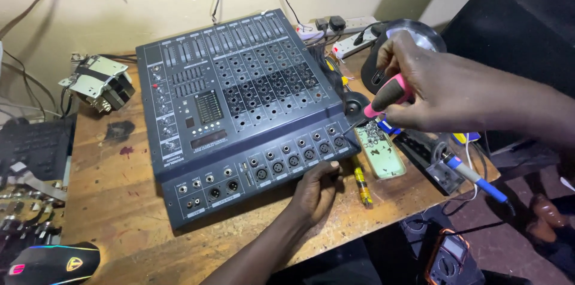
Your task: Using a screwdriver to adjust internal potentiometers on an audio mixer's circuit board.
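A dark blue audio mixer (pixel 239 99) with several faders, jack sockets and bare knob holes lies on the wooden bench (pixel 120 201). My left hand (pixel 316 191) presses against the mixer's front edge, fingers curled on the socket panel. My right hand (pixel 431 84) grips a screwdriver with a pink and black handle (pixel 389 94); its tip points at the mixer's right front corner by the last sockets.
A small tray of screws (pixel 379 147) lies right of the mixer, with a yellow tool (pixel 361 184), a blue-handled soldering iron (pixel 479 180), a power strip (pixel 344 27) and a black speaker (pixel 515 27). A transformer (pixel 100 84) sits at left. A multimeter (pixel 449 258) lies below.
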